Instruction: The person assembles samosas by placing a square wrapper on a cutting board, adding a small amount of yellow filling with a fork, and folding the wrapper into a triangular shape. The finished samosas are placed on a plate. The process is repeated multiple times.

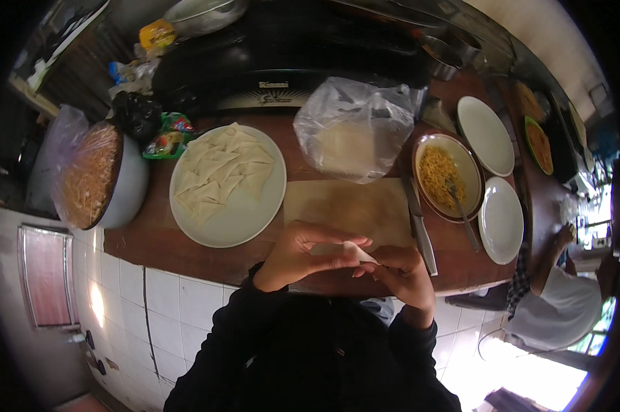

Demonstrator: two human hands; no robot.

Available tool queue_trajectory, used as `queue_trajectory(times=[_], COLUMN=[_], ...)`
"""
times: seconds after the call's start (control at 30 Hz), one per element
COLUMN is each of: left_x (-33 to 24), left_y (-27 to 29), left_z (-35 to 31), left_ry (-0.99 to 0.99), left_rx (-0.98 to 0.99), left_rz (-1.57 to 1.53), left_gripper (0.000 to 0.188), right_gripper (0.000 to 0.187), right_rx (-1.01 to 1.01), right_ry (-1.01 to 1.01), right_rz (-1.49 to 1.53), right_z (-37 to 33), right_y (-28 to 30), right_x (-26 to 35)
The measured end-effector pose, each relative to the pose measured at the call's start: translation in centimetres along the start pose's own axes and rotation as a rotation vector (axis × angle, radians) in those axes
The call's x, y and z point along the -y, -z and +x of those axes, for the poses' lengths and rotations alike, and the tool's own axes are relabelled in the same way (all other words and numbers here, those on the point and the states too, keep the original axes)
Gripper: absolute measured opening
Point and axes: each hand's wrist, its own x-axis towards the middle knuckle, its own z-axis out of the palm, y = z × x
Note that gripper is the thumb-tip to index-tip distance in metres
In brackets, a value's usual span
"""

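A small pale wrapper (359, 252) hangs pinched in the grip of both my left hand (297, 257) and right hand (402, 272), seen remotely near the table's (145, 240) front edge. Beyond lies a tan board (351, 206), flanked by folded wrappers (224, 168) on a plate (255, 220), a knife (424, 244) and a bowl (471, 168) of yellow food (439, 172).

A small pale dough wrapper (359, 253), narrow and pointed, slants between both hands (295, 257) (402, 275).
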Motion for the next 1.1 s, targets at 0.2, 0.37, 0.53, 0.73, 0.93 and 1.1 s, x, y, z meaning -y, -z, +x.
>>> queue_trajectory(times=[0.2,0.37,0.53,0.73,0.93,1.1], left_x=[1.0,1.1,-0.3,-1.3,-0.8,-1.3], left_y=[1.6,2.9,4.1,6.6,11.7,14.9], left_z=[-0.7,-2.2,-3.9,-6.5,-8.0,-8.6], left_ry=[0.033,0.053,0.017,-0.055,0.02,0.033], left_rx=[0.203,-0.038,-0.398,-0.784,-1.089,-0.989], left_rz=[0.351,0.384,-0.015,0.09,0.477,0.485], left_gripper=[0.024,0.022,0.021,0.017,0.015,0.016], right_gripper=[0.01,0.014,0.022,0.016,0.013,0.015], right_rx=[0.063,0.071,-0.084,-0.147,-0.159,-0.16], right_ry=[-0.068,-0.08,-0.088,-0.057,-0.045,-0.055], right_rz=[0.008,-0.087,-0.07,0.08,0.149,0.158], right_z=[0.3,1.3,1.2,0.6,-0.1,-0.5], right_y=[-0.3,-0.7,-1.4,-1.3,-1.1,-1.0], right_x=[-0.5,-0.9,-1.8,-2.8,-3.9,-4.4])
